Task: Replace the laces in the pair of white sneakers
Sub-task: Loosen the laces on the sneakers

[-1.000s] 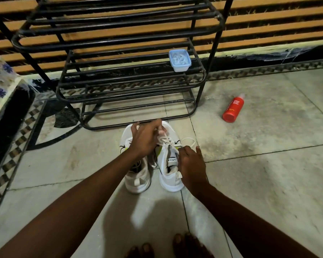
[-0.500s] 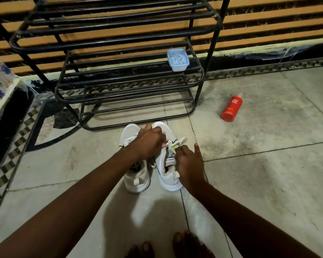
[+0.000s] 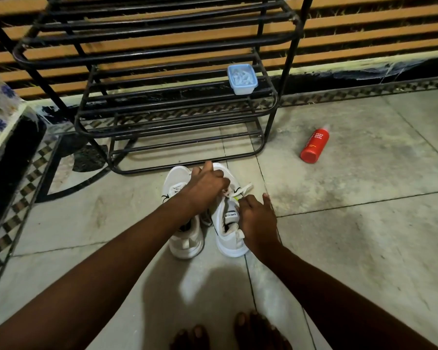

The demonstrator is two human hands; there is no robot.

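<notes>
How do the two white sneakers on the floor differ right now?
Both hands, left hand and right hand, are at the right sneaker; neither holds the left sneaker. The right sneaker shows a loose lace end and its tongue label; the left sneaker's tongue is hidden. Both are white, side by side, toes toward the rack.

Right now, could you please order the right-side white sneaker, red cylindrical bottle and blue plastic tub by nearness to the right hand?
1. Right-side white sneaker, beside the right hand.
2. Red bottle, floor, farther right.
3. Blue tub, raised, far ahead.
</notes>
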